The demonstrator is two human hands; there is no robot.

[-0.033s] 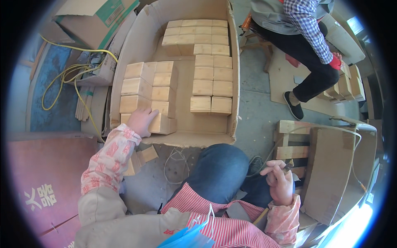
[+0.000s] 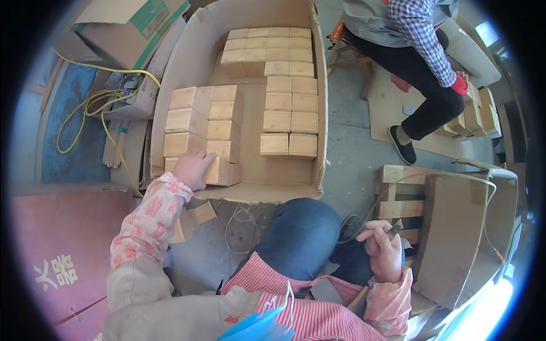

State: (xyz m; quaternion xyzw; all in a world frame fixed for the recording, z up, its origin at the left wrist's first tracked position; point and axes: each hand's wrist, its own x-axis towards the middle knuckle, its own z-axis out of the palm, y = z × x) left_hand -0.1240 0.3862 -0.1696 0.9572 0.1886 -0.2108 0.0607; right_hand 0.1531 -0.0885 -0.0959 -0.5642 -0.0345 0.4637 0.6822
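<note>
My left hand lies over the near end of the left stack in the open cardboard carton. Its fingers curl round a pale wooden block beside the carton's near wall. More wooden blocks stand in two columns beyond that hand. Over by my right knee, my right hand is raised with its fingers closed. It holds a small dark object with a brass-coloured tip; its kind is unclear. A thin pale hose passes close to it.
More blocks fill the carton's right and far sides. Loose wooden pieces lie below its near edge. A wooden pallet and a brown carton stand at right. Far right, a person sits near stacked blocks. Yellow cable coils at left.
</note>
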